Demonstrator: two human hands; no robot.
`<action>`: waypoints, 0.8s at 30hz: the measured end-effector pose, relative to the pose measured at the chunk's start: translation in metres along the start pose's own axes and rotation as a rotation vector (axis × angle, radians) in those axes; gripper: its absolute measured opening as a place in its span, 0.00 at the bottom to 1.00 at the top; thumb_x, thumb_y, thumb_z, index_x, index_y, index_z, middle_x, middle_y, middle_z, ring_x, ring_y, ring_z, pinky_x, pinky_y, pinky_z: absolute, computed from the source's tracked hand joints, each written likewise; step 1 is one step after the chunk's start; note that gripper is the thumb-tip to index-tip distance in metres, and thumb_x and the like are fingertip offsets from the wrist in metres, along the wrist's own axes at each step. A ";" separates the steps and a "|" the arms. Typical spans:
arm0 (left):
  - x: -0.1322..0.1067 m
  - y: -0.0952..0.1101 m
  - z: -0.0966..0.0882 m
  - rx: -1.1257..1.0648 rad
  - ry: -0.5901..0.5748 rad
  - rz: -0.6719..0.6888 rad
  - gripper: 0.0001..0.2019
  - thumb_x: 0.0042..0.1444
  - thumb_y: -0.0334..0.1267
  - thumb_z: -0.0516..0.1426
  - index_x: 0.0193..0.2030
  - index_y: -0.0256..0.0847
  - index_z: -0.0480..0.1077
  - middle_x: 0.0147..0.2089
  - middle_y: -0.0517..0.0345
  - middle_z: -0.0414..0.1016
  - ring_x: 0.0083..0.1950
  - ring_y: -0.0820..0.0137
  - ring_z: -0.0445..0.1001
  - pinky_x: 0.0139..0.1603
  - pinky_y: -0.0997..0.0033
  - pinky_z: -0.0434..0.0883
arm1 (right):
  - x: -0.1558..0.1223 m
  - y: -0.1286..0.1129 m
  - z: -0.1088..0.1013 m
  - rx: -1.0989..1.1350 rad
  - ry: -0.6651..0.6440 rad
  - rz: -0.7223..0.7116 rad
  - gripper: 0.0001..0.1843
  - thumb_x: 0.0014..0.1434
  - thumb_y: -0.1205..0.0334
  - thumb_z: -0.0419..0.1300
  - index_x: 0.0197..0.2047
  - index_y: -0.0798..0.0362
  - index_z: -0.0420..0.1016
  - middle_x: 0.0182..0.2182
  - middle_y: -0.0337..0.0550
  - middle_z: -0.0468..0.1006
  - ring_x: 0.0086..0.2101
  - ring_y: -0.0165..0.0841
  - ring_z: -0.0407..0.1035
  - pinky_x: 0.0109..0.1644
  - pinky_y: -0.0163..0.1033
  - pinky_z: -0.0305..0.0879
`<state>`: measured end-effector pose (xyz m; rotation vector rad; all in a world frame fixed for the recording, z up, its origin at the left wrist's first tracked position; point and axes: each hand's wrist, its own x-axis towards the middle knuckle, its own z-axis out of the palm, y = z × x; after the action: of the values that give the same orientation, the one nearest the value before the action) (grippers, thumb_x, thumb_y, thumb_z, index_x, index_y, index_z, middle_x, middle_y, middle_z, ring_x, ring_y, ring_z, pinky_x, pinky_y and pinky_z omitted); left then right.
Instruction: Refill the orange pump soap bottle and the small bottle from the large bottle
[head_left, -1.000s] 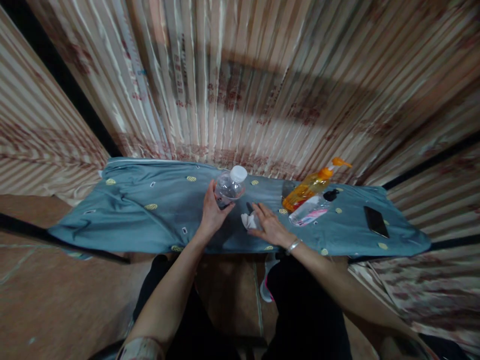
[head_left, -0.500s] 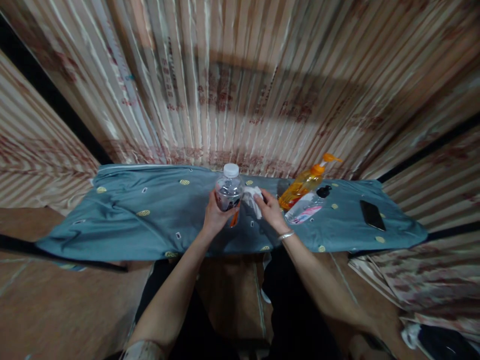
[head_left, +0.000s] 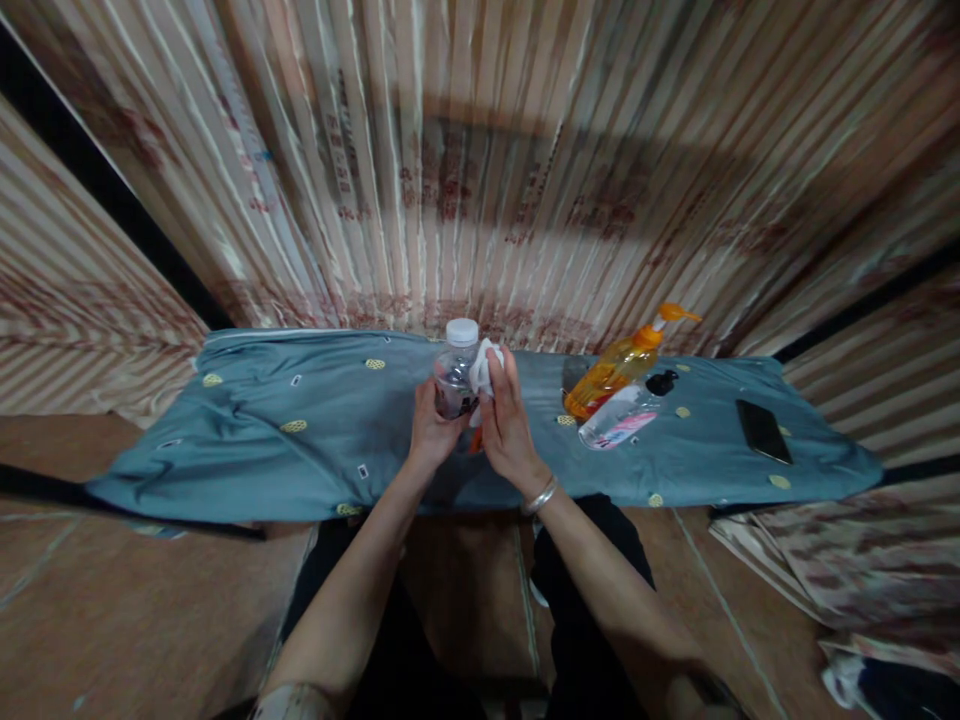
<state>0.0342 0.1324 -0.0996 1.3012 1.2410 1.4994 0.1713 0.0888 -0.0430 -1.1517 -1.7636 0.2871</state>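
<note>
My left hand (head_left: 431, 432) is wrapped round a clear plastic bottle (head_left: 454, 376) with a white cap, held upright above the table's near edge. My right hand (head_left: 505, 423) presses a small white cloth (head_left: 484, 368) against the bottle's right side, fingers close together on the cloth. A bit of something orange peeks out below, between the two hands. A silver bangle sits on my right wrist.
The narrow table wears a blue-grey patterned cloth (head_left: 300, 430). To the right stand an orange pump bottle (head_left: 619, 365), a clear spray bottle (head_left: 619, 415) lying on its side, and a black phone (head_left: 763, 431). Striped curtains hang close behind.
My right hand picked the white cloth up off the table and brought it against the bottle. My left hand tipped the bottle upright and kept hold of it.
</note>
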 end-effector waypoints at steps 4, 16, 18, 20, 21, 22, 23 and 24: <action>-0.006 0.008 0.000 -0.084 -0.079 -0.092 0.32 0.27 0.41 0.79 0.43 0.42 0.78 0.42 0.58 0.78 0.45 0.61 0.75 0.48 0.63 0.72 | 0.034 0.027 -0.009 0.296 0.055 0.124 0.38 0.71 0.31 0.49 0.69 0.49 0.73 0.73 0.51 0.69 0.74 0.45 0.58 0.80 0.56 0.49; -0.011 0.016 0.013 -0.506 -0.111 -0.323 0.34 0.37 0.45 0.74 0.51 0.47 0.67 0.38 0.66 0.79 0.38 0.67 0.79 0.45 0.66 0.74 | 0.012 0.055 0.006 0.688 0.057 0.554 0.35 0.57 0.28 0.66 0.55 0.46 0.81 0.56 0.43 0.86 0.60 0.45 0.76 0.73 0.54 0.64; -0.010 0.017 0.013 -0.534 -0.108 -0.336 0.32 0.40 0.46 0.73 0.52 0.47 0.68 0.39 0.64 0.79 0.38 0.67 0.79 0.44 0.66 0.74 | 0.011 0.050 0.005 0.593 0.089 0.448 0.37 0.60 0.27 0.62 0.59 0.46 0.80 0.63 0.44 0.81 0.66 0.45 0.69 0.77 0.54 0.56; -0.011 0.018 0.014 -0.551 -0.122 -0.342 0.31 0.42 0.46 0.72 0.54 0.46 0.70 0.41 0.62 0.80 0.39 0.66 0.80 0.45 0.65 0.75 | 0.017 0.046 0.001 0.527 0.117 0.341 0.38 0.62 0.26 0.59 0.62 0.45 0.78 0.68 0.44 0.75 0.71 0.43 0.62 0.80 0.52 0.47; -0.013 0.018 0.015 -0.555 -0.135 -0.345 0.31 0.43 0.46 0.72 0.54 0.46 0.71 0.41 0.62 0.81 0.40 0.65 0.80 0.46 0.65 0.75 | 0.022 0.046 -0.002 0.511 0.132 0.303 0.38 0.63 0.26 0.58 0.63 0.45 0.78 0.70 0.44 0.74 0.73 0.42 0.60 0.81 0.51 0.45; -0.014 0.017 0.017 -0.555 -0.149 -0.349 0.30 0.43 0.45 0.72 0.54 0.46 0.72 0.42 0.61 0.81 0.41 0.65 0.80 0.47 0.64 0.75 | 0.028 0.048 -0.005 0.508 0.147 0.281 0.38 0.63 0.26 0.58 0.63 0.46 0.78 0.70 0.44 0.74 0.73 0.42 0.59 0.81 0.51 0.44; -0.016 0.016 0.018 -0.552 -0.162 -0.356 0.30 0.42 0.45 0.72 0.54 0.45 0.73 0.41 0.61 0.81 0.41 0.65 0.80 0.47 0.64 0.74 | 0.033 0.050 -0.008 0.521 0.161 0.284 0.39 0.63 0.26 0.58 0.62 0.46 0.79 0.68 0.45 0.75 0.72 0.42 0.60 0.81 0.51 0.45; -0.017 0.015 0.020 -0.547 -0.173 -0.363 0.30 0.42 0.44 0.73 0.54 0.45 0.74 0.41 0.61 0.81 0.41 0.64 0.80 0.47 0.64 0.74 | 0.038 0.055 -0.010 0.551 0.169 0.316 0.38 0.62 0.26 0.58 0.60 0.47 0.80 0.66 0.46 0.77 0.70 0.43 0.63 0.80 0.52 0.49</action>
<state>0.0572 0.1163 -0.0893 0.7753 0.8183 1.3044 0.2075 0.1449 -0.0499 -1.0040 -1.2376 0.7878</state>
